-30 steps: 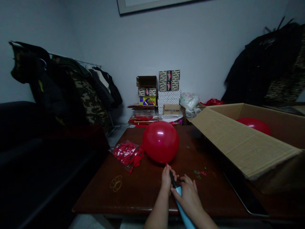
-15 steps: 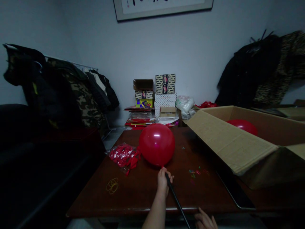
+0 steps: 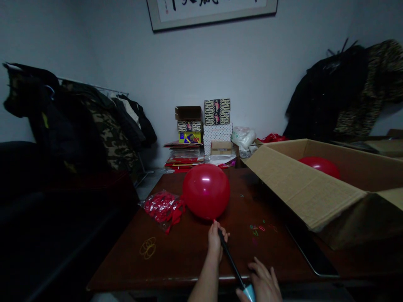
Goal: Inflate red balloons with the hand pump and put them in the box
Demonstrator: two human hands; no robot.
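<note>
An inflated red balloon [image 3: 206, 191] rests over the brown table, its neck toward me. My left hand [image 3: 216, 239] is closed around the neck, at the tip of a thin black pump tube [image 3: 232, 262]. The tube runs down to a light blue pump part [image 3: 249, 292] at the bottom edge. Beside that part is my right hand [image 3: 262, 282], its fingers spread and the thumb near the blue part; whether it grips it is hard to make out.
A plastic bag of red balloons [image 3: 163, 206] and yellow rubber bands [image 3: 147, 248] lie on the left. Small coloured bands [image 3: 258, 228], a dark tablet [image 3: 311, 251] and an open cardboard box [image 3: 311, 188] holding a red balloon [image 3: 320, 166] are on the right.
My right hand has moved up and left, and the blue pump part has come into view beside it. My left hand stays at the balloon's neck.
</note>
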